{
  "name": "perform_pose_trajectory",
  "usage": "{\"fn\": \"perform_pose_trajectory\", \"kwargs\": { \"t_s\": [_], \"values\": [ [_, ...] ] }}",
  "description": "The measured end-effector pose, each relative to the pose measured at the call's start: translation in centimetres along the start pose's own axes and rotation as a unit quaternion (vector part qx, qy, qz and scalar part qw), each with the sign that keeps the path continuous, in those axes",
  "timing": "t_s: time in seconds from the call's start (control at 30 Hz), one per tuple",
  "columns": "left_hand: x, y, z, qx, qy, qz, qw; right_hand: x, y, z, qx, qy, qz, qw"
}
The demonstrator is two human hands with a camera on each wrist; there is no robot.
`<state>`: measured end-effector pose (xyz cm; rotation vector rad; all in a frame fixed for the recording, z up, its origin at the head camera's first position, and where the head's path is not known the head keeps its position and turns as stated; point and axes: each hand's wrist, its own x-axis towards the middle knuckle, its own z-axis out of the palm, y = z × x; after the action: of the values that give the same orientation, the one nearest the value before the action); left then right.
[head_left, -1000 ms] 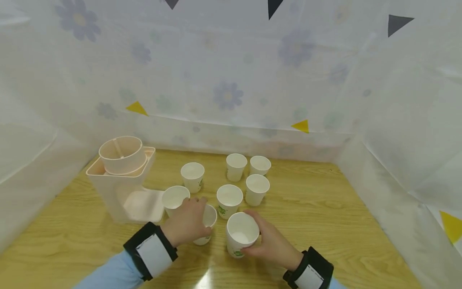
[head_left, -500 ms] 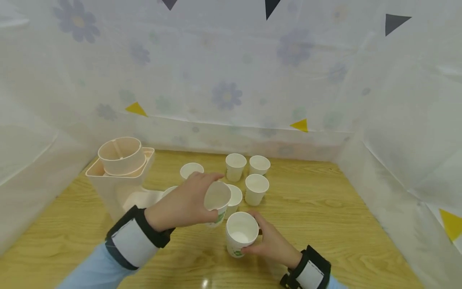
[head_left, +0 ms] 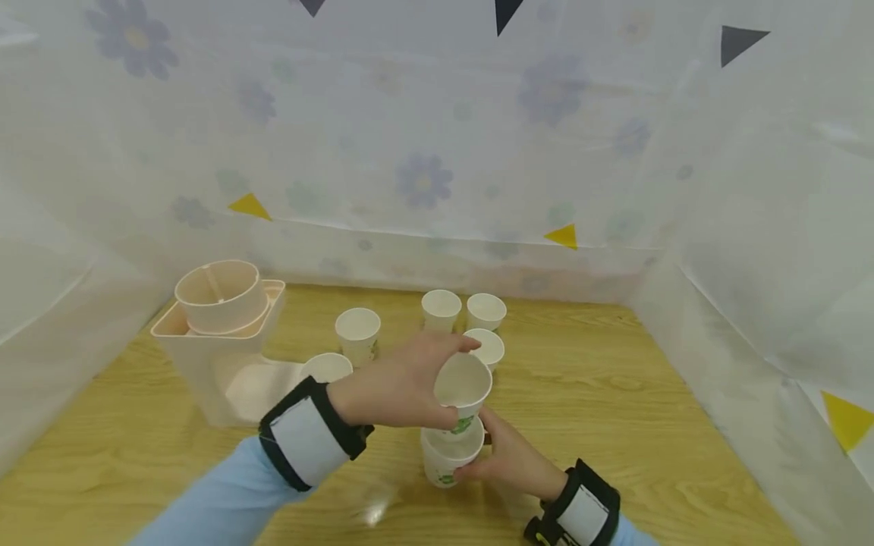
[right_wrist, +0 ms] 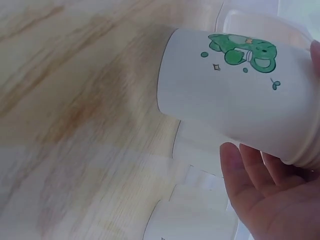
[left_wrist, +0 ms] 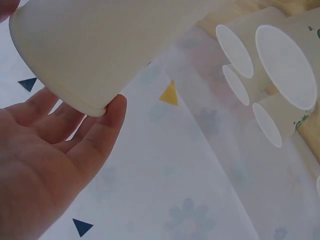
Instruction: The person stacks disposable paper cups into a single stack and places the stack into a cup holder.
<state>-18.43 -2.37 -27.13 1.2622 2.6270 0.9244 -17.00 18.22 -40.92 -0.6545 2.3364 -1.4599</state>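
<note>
My left hand (head_left: 410,383) grips a white paper cup (head_left: 464,379) by its rim, thumb and fingers on opposite sides. This cup hangs right over the mouth of another paper cup (head_left: 445,462), overlapping it in the head view. My right hand (head_left: 515,459) holds that lower cup near its rim from the right, upright on the table. A green cartoon print shows on the lower cup's side (right_wrist: 235,95) in the right wrist view, with rims close together at its top end. In the left wrist view, the left fingertips (left_wrist: 117,102) pinch the held cup's edge.
Several upright paper cups stand behind the hands, including one at the back (head_left: 441,303) and one (head_left: 358,326) further left. A cream plastic container (head_left: 212,379) with a round top piece stands on the left of the wooden table (head_left: 601,394). White sheeting surrounds the table.
My left hand has lifted a paper cup from the table and carried it rightward over the cup in my right hand. The right hand has stayed nearly still.
</note>
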Motion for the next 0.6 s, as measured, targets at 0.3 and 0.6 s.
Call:
{"fn": "perform_pose_trajectory", "kwargs": {
  "t_s": [0.3, 0.6],
  "values": [
    [0.2, -1.0, 1.7, -0.044, -0.056, -0.003, 0.9975, -0.2, 0.0, 0.1, 0.000, 0.000, 0.004, 1.0000],
    [-0.2, -1.7, 2.6, -0.028, -0.083, -0.016, 0.9960, -0.2, -0.3, 0.1, 0.005, 0.000, 0.017, 0.9998]
  ]
}}
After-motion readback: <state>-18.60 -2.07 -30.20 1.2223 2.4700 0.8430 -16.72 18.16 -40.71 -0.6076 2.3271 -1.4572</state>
